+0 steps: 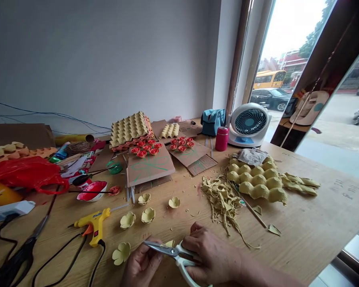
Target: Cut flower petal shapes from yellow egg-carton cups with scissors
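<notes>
My right hand is wrapped round the white handles of a pair of scissors, whose blades point left. Close to the blades, my left hand is closed, pinching a small pale yellow egg-carton piece that shows partly behind the scissors. The fingers hide most of this piece. Around my hands lie cut egg-carton flowers: one cupped flower beside my left hand, another farther back, and a smaller one to its right. A heap of yellow carton trimmings lies beyond my right hand.
A yellow glue gun with its cord lies at left, near black-handled scissors and a bowl of red paint. Red flowers sit on cardboard. An egg tray, pink can and fan stand right.
</notes>
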The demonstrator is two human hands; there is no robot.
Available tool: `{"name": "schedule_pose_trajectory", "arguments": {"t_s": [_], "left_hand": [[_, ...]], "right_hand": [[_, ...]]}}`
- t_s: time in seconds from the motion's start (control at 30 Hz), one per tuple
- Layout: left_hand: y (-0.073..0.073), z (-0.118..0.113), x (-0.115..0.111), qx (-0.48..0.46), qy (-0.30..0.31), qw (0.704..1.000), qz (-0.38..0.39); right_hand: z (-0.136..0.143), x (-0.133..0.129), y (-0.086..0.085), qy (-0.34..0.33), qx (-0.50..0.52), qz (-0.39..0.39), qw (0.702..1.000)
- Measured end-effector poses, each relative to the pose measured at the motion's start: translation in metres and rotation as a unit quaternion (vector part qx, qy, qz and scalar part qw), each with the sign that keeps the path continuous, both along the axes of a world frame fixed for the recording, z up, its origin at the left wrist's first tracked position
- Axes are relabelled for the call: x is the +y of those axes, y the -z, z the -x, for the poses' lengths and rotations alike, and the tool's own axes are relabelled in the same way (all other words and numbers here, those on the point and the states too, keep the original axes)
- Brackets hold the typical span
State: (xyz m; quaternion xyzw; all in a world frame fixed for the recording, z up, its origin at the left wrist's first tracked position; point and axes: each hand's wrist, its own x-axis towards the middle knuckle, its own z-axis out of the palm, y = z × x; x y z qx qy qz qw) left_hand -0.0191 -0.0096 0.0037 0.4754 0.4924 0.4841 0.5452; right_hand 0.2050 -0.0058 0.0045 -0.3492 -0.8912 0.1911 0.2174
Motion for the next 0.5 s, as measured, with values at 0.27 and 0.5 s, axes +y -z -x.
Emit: {"name": "schedule_pose_trajectory", "arguments": {"t_s": [0.27,0.5], "left_hand": [[-0.005,-0.003,-0.003,0.001,0.002,1.0,-0.014],[-0.001,-0.004,-0.006,-0.037,0.039,0.998,-0.04]], "right_hand": [[0.001,-0.001,-0.001,-0.004,-0.004,0.007,1.0],[-0.003,-0.01,-0.014,0.001,0.003,0.062,0.998]]}}
